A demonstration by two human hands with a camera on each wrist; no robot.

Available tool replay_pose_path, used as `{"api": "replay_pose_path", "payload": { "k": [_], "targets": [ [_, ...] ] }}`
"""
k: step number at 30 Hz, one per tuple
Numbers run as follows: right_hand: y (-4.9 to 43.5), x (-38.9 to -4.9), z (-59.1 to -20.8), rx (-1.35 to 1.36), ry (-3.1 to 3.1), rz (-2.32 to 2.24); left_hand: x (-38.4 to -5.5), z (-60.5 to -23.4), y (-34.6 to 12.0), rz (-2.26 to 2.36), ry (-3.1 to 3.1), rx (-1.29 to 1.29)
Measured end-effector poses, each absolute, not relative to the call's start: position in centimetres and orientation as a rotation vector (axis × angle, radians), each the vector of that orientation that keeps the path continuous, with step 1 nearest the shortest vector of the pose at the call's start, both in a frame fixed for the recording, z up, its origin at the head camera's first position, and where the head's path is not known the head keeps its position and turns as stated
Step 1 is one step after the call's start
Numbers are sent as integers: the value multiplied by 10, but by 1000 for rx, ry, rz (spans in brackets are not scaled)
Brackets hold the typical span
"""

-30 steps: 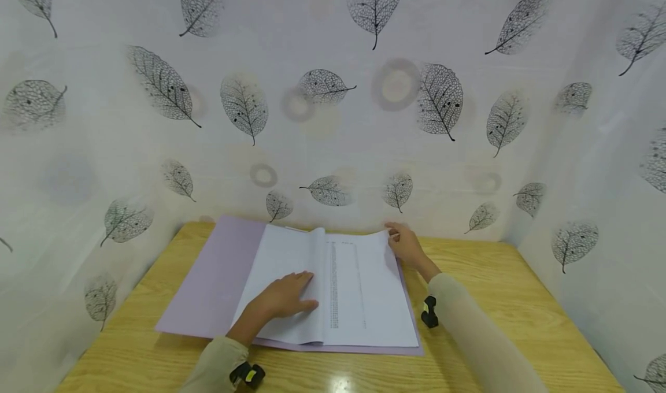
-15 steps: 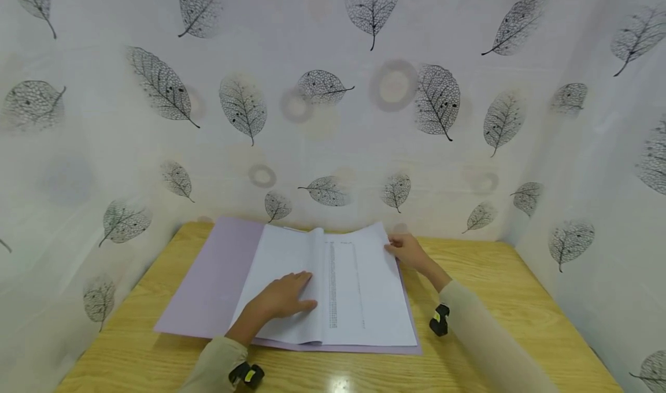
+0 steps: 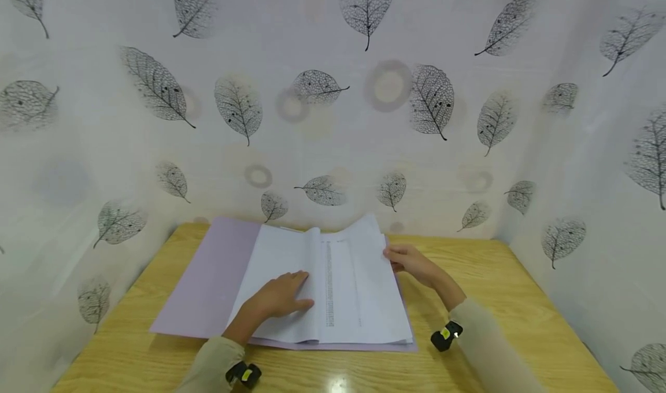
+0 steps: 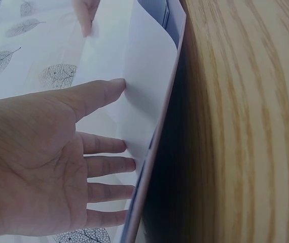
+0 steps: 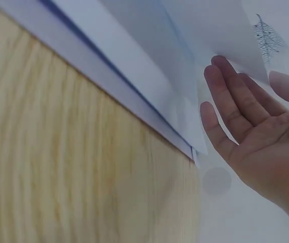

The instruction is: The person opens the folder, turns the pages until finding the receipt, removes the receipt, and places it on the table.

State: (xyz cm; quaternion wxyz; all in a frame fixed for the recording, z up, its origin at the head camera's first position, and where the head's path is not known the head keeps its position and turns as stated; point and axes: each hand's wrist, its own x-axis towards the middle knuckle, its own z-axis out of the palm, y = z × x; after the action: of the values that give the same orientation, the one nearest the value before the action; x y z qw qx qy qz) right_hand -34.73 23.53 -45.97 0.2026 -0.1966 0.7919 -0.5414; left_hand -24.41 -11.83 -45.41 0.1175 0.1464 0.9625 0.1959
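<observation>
A lilac folder (image 3: 208, 283) lies spread on the table, with a stack of white papers in it. My left hand (image 3: 283, 296) rests with fingers spread on the turned left-hand pages (image 3: 281, 248), beside the fold. On the right side, a printed sheet (image 3: 372, 289) has its far right corner lifted and bent up. My right hand (image 3: 413, 263) holds that sheet's right edge between thumb and fingers. In the right wrist view, the fingers (image 5: 230, 96) lie on the underside of the raised sheet (image 5: 225, 30), the thumb on its other side.
The wooden table (image 3: 468, 312) extends around the folder. A pale curtain (image 3: 333, 121) with a leaf print hangs behind the table and along both sides. Black wrist cameras are strapped to both sleeves.
My right hand has moved down the sheet's right edge toward me and lifted it; the far corner now stands up. My left hand has stayed in place on the pages.
</observation>
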Motion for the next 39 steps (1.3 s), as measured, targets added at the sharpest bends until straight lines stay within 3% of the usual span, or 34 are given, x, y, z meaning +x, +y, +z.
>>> {"api": "replay_pose_path", "payload": {
  "k": [17,39],
  "targets": [
    [210,-333,-472,-694,2004,-1678,-246,-457,-120,596,2812,427],
    [172,-317,-468,-571,2109,-1608,-249,-454,-119,646,2885,481]
  ]
}}
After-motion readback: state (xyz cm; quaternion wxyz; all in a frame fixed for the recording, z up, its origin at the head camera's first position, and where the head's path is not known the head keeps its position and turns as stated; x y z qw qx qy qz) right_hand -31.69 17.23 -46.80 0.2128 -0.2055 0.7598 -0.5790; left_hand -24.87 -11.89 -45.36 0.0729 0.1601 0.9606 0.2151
